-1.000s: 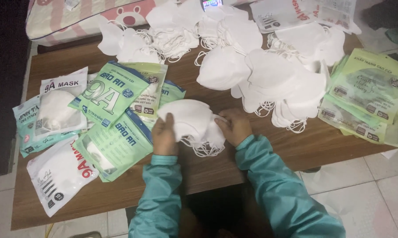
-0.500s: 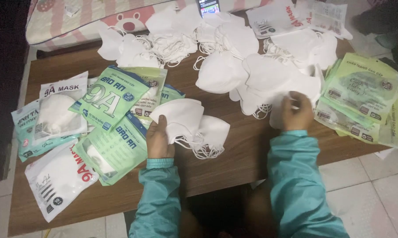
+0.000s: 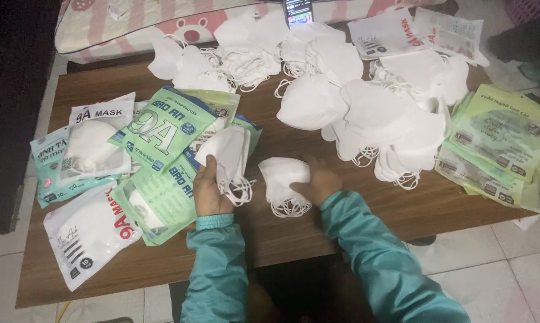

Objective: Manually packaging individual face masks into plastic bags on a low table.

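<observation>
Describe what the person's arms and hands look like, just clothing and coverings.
Both arms wear long teal sleeves of smooth, slightly shiny fabric ending in ribbed knit cuffs at the wrists. The left hand and right hand are bare: no gloves, rings or watch visible.

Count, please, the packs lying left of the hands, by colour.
White packs: 2
Green packs: 3
Teal packs: 2
Total: 7, though the overlaps may hide more.
</observation>
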